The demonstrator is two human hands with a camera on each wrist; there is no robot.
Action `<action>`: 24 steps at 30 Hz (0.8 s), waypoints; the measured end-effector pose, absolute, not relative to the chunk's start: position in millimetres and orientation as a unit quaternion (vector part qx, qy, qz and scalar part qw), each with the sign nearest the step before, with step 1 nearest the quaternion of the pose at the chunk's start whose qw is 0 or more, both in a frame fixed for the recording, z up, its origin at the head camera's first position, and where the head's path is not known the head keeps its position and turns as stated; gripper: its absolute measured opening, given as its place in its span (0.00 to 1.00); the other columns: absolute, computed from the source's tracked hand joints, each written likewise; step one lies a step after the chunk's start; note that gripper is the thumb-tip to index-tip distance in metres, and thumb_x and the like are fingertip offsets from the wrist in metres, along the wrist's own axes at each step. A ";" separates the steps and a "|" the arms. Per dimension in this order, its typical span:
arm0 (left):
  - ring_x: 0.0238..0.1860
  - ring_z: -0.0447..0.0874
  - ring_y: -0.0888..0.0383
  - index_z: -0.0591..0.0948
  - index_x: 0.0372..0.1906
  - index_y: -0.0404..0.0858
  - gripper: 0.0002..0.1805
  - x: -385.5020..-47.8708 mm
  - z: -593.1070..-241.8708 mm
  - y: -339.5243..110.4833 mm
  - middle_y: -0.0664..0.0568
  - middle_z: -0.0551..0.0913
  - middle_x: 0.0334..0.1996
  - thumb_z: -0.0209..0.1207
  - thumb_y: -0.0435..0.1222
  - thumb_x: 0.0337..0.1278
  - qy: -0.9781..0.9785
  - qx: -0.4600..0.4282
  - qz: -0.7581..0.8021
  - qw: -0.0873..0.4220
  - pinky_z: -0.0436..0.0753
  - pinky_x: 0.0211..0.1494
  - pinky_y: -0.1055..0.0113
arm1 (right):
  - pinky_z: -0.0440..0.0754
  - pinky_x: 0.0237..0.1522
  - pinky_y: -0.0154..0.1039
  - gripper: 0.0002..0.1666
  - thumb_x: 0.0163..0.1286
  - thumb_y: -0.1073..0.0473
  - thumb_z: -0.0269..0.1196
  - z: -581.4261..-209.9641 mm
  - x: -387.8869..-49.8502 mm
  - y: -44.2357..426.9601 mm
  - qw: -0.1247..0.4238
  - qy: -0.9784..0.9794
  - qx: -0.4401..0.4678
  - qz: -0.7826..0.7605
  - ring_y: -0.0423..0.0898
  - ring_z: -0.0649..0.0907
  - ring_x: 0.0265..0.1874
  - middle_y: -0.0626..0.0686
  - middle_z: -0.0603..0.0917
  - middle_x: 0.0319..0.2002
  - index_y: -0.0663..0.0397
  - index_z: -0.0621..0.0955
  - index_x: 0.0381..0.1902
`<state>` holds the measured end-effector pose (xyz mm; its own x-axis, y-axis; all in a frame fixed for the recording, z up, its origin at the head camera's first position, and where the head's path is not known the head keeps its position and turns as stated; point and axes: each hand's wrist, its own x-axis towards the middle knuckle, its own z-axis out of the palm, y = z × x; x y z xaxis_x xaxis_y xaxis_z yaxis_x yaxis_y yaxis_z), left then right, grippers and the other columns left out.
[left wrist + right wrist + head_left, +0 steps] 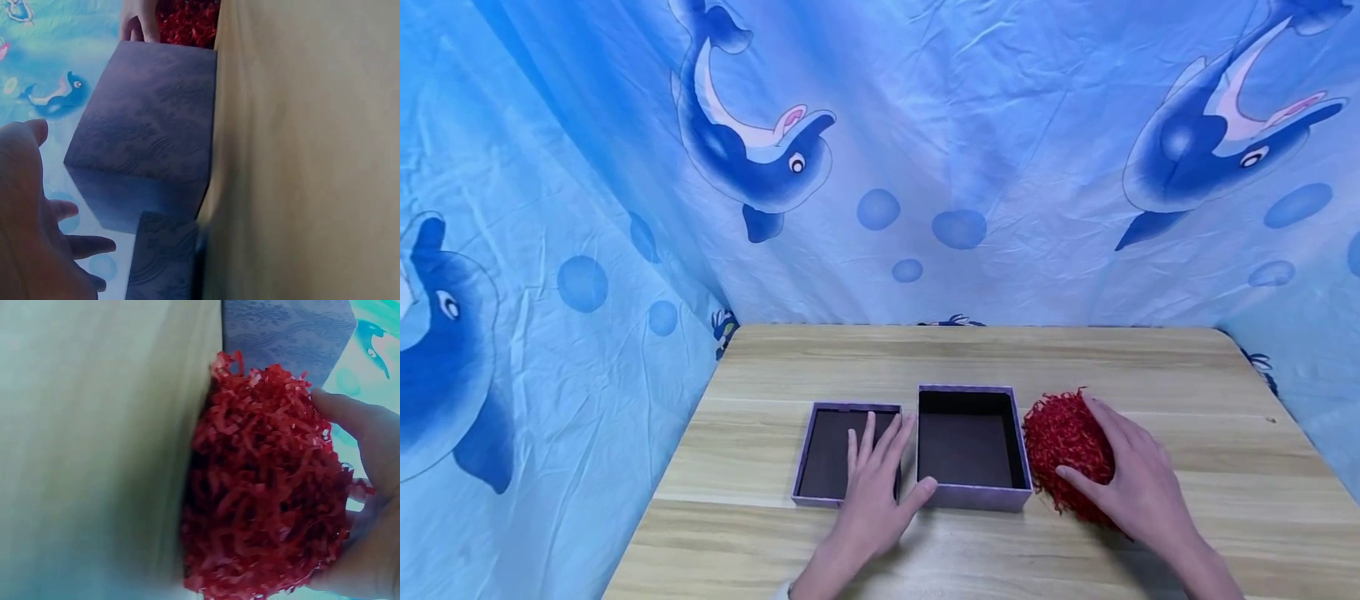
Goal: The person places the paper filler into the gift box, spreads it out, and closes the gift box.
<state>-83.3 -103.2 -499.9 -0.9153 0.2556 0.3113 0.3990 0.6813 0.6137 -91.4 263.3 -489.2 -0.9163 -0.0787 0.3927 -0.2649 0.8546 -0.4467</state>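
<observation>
My left hand has its fingers spread over the right side of a shallow dark-lined lid. Its thumb reaches toward the front left corner of a deeper open box, which has patterned purple-grey outer walls. In the left wrist view, the left hand holds nothing. Right of the box sits a heap of red shredded paper. My right hand curves around that heap from the right, its thumb on the near part and fingers at the far side. The right wrist view shows the shreds close up; some fingertips are hidden.
Lid and box stand side by side on a light wood-grain table, with a narrow gap between them. Behind the table and along its sides hangs a blue curtain printed with dolphins and bubbles.
</observation>
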 end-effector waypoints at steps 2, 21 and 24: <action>0.89 0.44 0.28 0.61 0.91 0.55 0.45 -80.9 -502.5 -100.8 0.45 0.68 0.85 0.60 0.62 0.76 -0.911 -0.179 -0.357 0.102 0.34 0.87 0.27 | 0.71 0.58 0.81 0.71 0.53 0.46 0.89 -492.6 -91.0 264.5 0.177 -0.944 0.090 0.262 0.77 0.75 0.68 0.73 0.77 0.73 0.47 0.64 0.89; 0.89 0.50 0.37 0.60 0.90 0.60 0.44 -77.8 -507.8 -95.4 0.56 0.77 0.79 0.64 0.53 0.76 -0.913 -0.159 -0.364 0.094 0.38 0.85 0.23 | 0.77 0.55 0.82 0.61 0.56 0.75 0.81 -501.5 -91.1 271.5 0.181 -0.916 0.085 0.349 0.78 0.80 0.61 0.74 0.82 0.67 0.51 0.70 0.86; 0.89 0.50 0.37 0.60 0.90 0.61 0.44 -77.5 -507.5 -95.4 0.55 0.78 0.78 0.64 0.53 0.76 -0.913 -0.158 -0.365 0.091 0.39 0.85 0.24 | 0.83 0.62 0.62 0.58 0.58 0.75 0.80 -499.0 -90.3 272.2 0.195 -0.913 0.076 0.351 0.75 0.82 0.61 0.71 0.83 0.67 0.49 0.71 0.85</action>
